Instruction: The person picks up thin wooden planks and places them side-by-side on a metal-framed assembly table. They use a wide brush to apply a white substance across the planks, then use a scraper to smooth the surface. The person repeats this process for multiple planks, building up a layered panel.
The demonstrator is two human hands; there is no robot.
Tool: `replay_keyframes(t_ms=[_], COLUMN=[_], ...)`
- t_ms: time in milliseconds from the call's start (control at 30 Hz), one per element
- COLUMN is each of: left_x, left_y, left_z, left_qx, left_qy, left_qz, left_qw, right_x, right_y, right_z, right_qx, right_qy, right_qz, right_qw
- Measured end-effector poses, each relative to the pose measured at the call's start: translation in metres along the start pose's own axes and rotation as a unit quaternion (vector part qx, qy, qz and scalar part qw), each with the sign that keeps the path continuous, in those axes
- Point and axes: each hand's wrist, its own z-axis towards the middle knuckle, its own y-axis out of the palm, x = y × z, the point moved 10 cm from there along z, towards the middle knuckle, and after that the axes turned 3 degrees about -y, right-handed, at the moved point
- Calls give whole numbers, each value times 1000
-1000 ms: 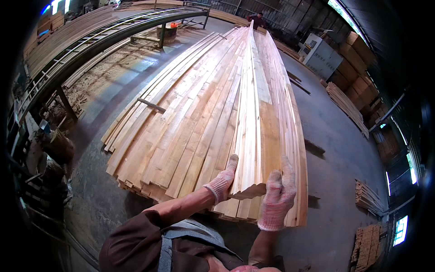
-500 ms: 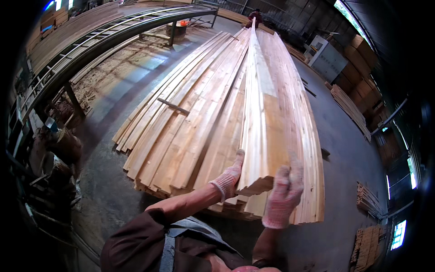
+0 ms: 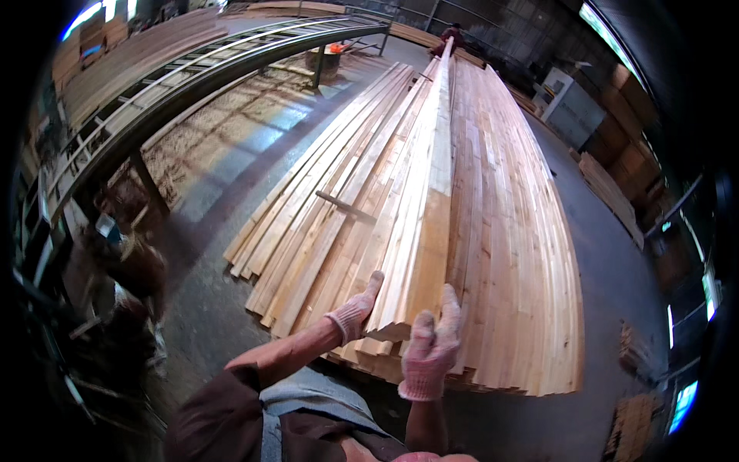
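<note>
A long bundle of pale wooden boards (image 3: 433, 231) runs away from me over a wide stack, its near end between my hands. My left hand (image 3: 357, 309), in a pinkish knitted glove, grips the bundle's left side, its thumb up along the boards and its other fingers hidden underneath. At the right corner of the near end, my right hand (image 3: 431, 350), gloved alike, holds the bundle with its fingers upright against the side. Beneath and to both sides lie many boards in the stack (image 3: 512, 254). A thin wooden stick (image 3: 346, 207) rests crosswise on the left boards.
Another person (image 3: 453, 35) is at the far end of the boards. On the left stands a metal roller rack (image 3: 208, 73), with wood scraps (image 3: 135, 254) near its foot. A pale cabinet (image 3: 573, 112) and brown stacks (image 3: 627, 146) stand at the far right.
Both hands and the bundle have shifted left across the stack, showing more of the right-hand boards. The view has moved slightly too.
</note>
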Motion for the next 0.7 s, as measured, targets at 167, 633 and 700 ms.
replay_keyframes(t_ms=[167, 633, 700], left_x=[43, 144, 180], left_y=[-73, -415, -460], left_z=[-24, -103, -136], left_qx=[-7, 81, 125], left_qy=[-1, -84, -86], left_qz=[-43, -76, -66], left_qw=[999, 990, 986], right_x=[-19, -152, -157], right_y=[94, 411, 461], right_z=[-13, -87, -104], right_qx=[-40, -130, -179], right_qy=[13, 72, 109], right_qz=[-1, -34, -24], right_qw=[999, 988, 978])
